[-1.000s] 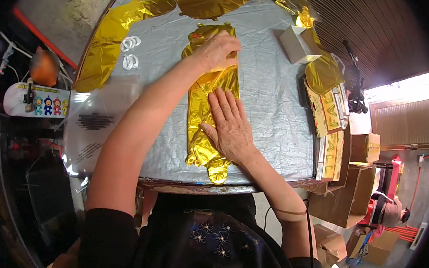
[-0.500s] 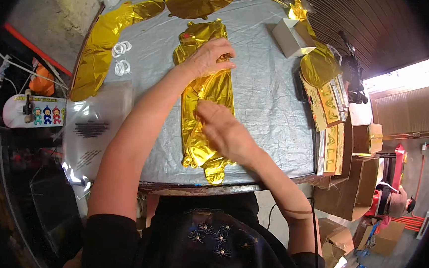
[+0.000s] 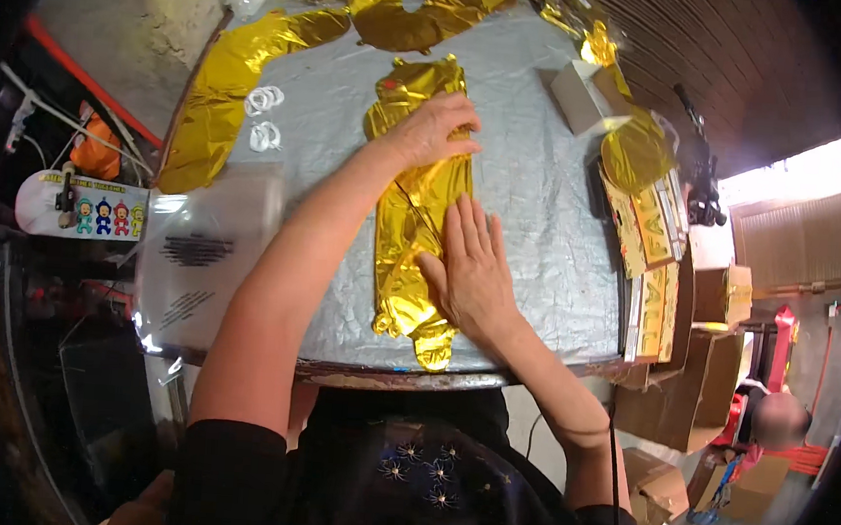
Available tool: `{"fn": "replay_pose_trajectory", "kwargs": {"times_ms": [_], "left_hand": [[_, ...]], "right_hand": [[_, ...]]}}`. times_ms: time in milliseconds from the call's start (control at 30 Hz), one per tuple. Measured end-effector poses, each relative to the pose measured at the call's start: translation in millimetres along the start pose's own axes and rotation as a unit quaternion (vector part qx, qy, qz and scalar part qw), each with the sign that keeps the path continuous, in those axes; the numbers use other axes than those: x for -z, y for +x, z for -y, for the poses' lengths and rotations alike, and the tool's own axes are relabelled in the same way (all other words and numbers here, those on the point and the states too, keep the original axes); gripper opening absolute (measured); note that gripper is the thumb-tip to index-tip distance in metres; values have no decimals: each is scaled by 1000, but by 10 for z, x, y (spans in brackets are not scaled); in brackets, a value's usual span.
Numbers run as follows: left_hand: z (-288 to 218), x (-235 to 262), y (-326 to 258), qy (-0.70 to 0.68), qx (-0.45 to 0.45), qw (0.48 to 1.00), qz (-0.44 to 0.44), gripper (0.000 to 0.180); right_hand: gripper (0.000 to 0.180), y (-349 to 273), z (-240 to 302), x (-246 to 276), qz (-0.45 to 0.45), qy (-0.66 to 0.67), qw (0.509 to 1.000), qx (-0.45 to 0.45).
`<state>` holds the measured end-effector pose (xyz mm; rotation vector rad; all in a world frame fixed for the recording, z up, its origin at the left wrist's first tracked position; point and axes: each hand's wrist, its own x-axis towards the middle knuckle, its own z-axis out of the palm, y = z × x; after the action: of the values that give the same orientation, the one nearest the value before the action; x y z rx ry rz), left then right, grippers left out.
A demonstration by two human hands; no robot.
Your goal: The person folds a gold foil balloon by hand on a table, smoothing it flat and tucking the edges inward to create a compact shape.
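A folded gold foil balloon (image 3: 402, 276) lies lengthwise on the table before me, creased and shiny, with a small tab at its near end. Across its upper part rests my left hand (image 3: 433, 132), fingers bent over the foil towards its right edge and thumb apart from them. My right hand (image 3: 478, 276) lies flat along the balloon's right edge, fingers stretched out and pointing away from me. Its thumb reaches over onto the foil. Part of the balloon is hidden beneath both hands.
Other gold foil balloons (image 3: 223, 83) lie along the table's left and far edges. White ribbon coils (image 3: 265, 136) and clear plastic bags (image 3: 246, 241) are at left. A small white box (image 3: 578, 96) and printed packets (image 3: 649, 308) stand right. Cardboard boxes (image 3: 675, 388) and another person (image 3: 778, 421) are beyond.
My right hand has gone from a blurred, curled position over the balloon to lying flat at its right edge. The left hand stays on the upper part. The view has shifted slightly.
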<state>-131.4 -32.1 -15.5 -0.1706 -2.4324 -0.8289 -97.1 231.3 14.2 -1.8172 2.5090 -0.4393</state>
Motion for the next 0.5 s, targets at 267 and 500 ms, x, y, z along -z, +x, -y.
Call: {"fn": "replay_pose_trajectory", "kwargs": {"times_ms": [267,500], "left_hand": [[5,-49,67,-31,9,999,-5,31],[-5,58,103,-89,60,994,10,29]], "right_hand": [[16,878,-196,-228,-248,201,946,-55],[9,863,-195,-380,-250,169,951,-71]]}}
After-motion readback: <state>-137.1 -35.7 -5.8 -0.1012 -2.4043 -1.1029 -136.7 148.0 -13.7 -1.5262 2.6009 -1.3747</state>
